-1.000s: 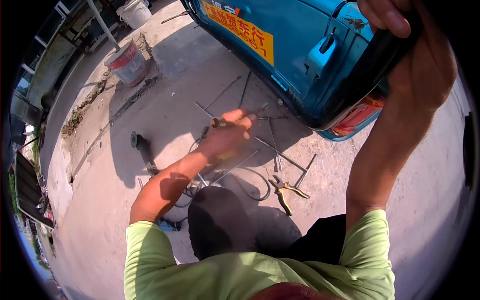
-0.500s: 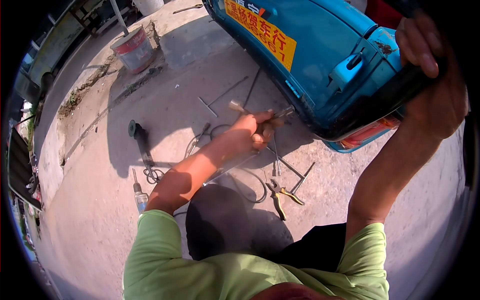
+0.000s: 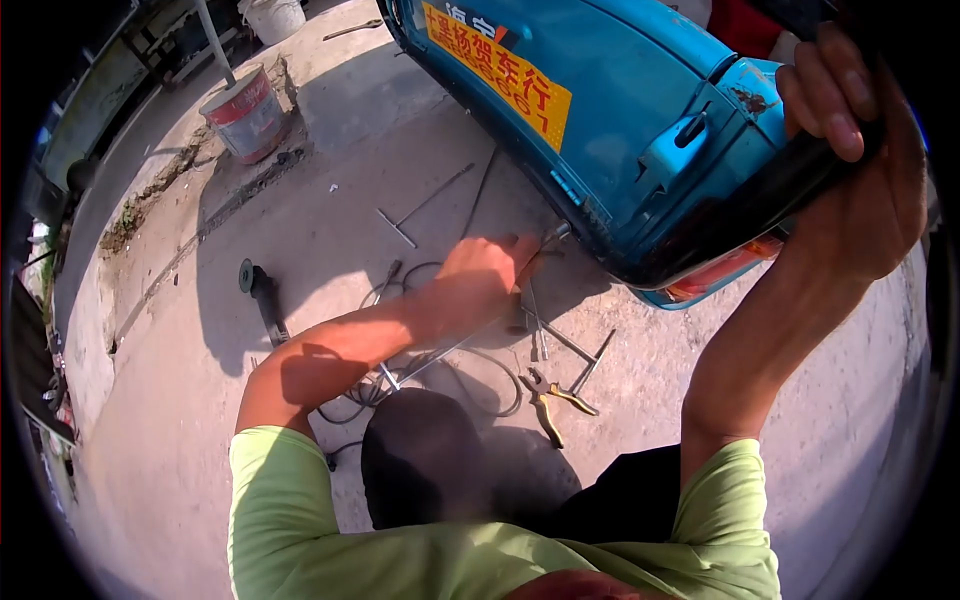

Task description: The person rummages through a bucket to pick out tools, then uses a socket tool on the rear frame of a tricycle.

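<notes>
My right hand [image 3: 835, 110] is wrapped round the black bar [image 3: 765, 205] along the edge of a teal vehicle body [image 3: 610, 90]. My left hand [image 3: 490, 270], slightly blurred, is closed round a tool whose metal tip [image 3: 560, 232] points at the lower edge of the teal body. Most of that tool is hidden by the fingers. Below the hand, T-handle wrenches [image 3: 590, 365] and pliers with yellow-black handles [image 3: 548, 405] lie on the concrete. Another T-handle wrench [image 3: 425, 205] lies beyond the hand.
A dark angle grinder [image 3: 265, 300] lies left of my left arm, with a cable [image 3: 485, 410] looped on the ground. A paint-stained bucket holding a pole [image 3: 245, 115] stands at the upper left, with a white bucket [image 3: 273, 18] behind. My knee [image 3: 415, 450] is below the tools.
My left hand has moved forward and right from its place a second ago, and the tool has turned in it. My right hand stays on the black bar. The view has shifted slightly.
</notes>
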{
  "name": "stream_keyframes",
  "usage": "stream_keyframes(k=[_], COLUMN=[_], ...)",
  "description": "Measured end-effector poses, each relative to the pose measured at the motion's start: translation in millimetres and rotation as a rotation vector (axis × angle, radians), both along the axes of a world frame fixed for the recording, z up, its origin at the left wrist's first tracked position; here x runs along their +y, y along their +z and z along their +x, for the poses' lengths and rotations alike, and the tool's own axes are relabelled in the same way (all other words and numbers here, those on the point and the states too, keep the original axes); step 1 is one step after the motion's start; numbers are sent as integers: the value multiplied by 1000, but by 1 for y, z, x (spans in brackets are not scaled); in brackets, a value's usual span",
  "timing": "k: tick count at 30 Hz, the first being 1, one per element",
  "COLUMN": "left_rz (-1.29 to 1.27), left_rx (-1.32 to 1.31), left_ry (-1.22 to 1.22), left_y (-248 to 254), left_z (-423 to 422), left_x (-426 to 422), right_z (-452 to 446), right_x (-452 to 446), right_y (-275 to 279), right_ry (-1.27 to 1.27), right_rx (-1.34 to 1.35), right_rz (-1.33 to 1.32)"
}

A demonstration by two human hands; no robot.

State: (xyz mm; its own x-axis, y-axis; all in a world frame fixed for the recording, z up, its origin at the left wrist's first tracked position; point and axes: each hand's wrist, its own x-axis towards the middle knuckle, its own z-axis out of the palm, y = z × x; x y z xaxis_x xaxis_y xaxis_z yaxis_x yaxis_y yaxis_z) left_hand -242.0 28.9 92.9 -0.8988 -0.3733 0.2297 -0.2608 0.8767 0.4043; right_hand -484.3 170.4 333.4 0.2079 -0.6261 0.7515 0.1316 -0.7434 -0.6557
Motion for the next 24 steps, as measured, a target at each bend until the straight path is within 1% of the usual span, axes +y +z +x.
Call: stream_keyframes(k=[1, 4, 5, 6, 7, 8, 9, 10, 12, 15, 16, 17, 23, 24], left_rz=[-39, -183, -204, 12, 225, 443, 557, 669, 843, 1312, 1480, 1544, 1740, 1877], left_rx=[-51, -42, 66, 39, 15, -19, 54, 131, 120, 174, 205, 228, 210, 215], left_ry=[20, -24, -87, -19, 40, 96, 108, 118, 259, 324, 347, 264, 261, 292], left_y=[6, 1, -6, 1, 13, 18, 1, -13, -25, -16, -12, -15, -17, -19], left_z=[-1, -2, 2, 6, 7, 9, 12, 14, 14, 10, 7, 6, -5, -6], left_x=[1, -9, -15, -9, 2, 11, 11, 13, 13, 12, 11, 6, -2, -3], right_z=[2, 3, -5, 3, 24, 40, 56, 51, 40, 47, 40, 34, 33, 33], right_x=[0, -2, -4, -7, -9, -12, -20, -21, -22, -14, -17, -19, -12, -11], right_y=[-1, -2, 0, -2, -5, -10, -13, -14, -13, -11, -11, -10, -16, -16], right_ry=[-6, 8, 32, -89, -361, -684, -1057, -986, -840, -673, -554, -434, -553, -560], right_rx=[-5, -8, 22, -7, -94, -164, -254, -228, -178, -183, -152, -122, -189, -194], right_rz=[1, -3, 15, -77, -258, -391, -470, -495, -522, -474, -487, -490, -463, -459])
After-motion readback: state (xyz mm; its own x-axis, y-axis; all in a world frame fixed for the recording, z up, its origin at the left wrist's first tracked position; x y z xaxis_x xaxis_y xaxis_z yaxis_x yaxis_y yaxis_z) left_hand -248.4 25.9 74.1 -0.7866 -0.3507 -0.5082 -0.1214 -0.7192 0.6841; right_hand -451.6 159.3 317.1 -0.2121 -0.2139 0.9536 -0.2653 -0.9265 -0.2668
